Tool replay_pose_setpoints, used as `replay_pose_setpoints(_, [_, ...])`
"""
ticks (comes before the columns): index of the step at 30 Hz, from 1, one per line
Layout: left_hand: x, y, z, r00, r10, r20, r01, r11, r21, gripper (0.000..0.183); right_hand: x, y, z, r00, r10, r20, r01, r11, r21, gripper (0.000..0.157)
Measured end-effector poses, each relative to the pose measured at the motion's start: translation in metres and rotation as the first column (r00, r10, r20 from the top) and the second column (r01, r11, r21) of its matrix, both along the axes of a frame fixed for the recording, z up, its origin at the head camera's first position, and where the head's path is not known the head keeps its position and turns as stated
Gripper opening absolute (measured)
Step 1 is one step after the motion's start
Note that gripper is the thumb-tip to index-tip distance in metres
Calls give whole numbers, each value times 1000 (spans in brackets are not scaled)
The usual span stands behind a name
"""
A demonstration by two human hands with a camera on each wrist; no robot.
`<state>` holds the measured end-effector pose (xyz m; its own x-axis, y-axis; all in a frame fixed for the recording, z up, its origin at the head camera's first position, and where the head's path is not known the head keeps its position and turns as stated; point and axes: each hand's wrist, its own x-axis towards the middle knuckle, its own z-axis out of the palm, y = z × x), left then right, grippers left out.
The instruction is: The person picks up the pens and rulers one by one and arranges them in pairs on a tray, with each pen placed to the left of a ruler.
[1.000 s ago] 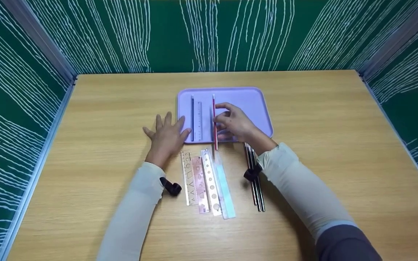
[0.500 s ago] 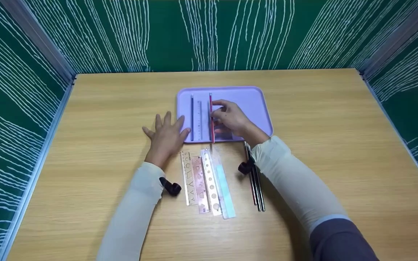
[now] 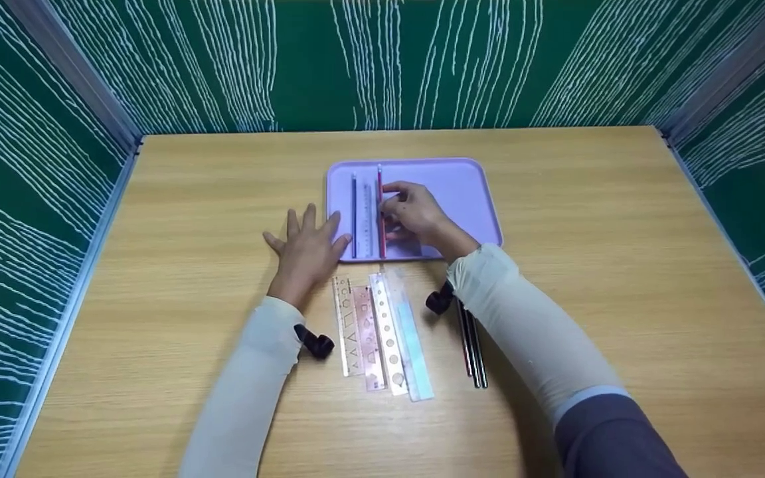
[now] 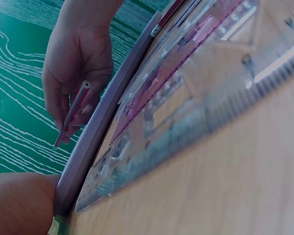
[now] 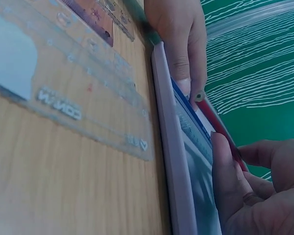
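Note:
A red pencil (image 3: 381,219) is pinched between the thumb and fingers of my right hand (image 3: 416,214), over the purple tray (image 3: 459,192). In the right wrist view the red pencil (image 5: 216,120) slants above the tray's floor. Inside the tray, at its left side, lie a dark blue pencil (image 3: 354,216) and a clear ruler (image 3: 366,219), side by side. My left hand (image 3: 309,252) rests with spread fingers at the tray's left edge, thumb and forefinger on the rim.
In front of the tray lie several rulers on the table: a clear stencil ruler (image 3: 347,325), a pink one (image 3: 369,338), one with round holes (image 3: 388,335) and a light blue one (image 3: 412,352). Several pencils (image 3: 474,352) lie by my right forearm. Green walls surround the table.
My right hand has moved left with the red pencil, bringing it close beside the clear ruler in the tray. My left hand has stayed in place.

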<state>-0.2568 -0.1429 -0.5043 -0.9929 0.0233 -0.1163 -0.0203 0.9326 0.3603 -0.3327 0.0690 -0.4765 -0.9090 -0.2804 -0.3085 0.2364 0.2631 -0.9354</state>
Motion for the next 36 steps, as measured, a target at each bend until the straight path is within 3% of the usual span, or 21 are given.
replay_pose_setpoints(12, [-1, -1, 0, 1000, 1, 5, -1, 1000, -8, 62, -8, -9, -3, 1000, -5, -26, 7, 997, 71, 46])
replay_pose_setpoints(22, [-1, 1, -1, 1000, -13, -6, 13, 1000, -12, 62, -5, -14, -4, 999, -17, -41, 23, 988, 150, 48])
replay_pose_setpoints(30, [-1, 1, 1, 1000, -10, -3, 10, 1000, -26, 62, -5, -20, -2, 996, -19, -85, 35, 982, 184, 53])
replay_pose_setpoints(36, [-2, 0, -1, 1000, 1, -2, -2, 1000, -26, 62, -4, -25, 0, 989, -16, -145, 55, 962, 269, 48])
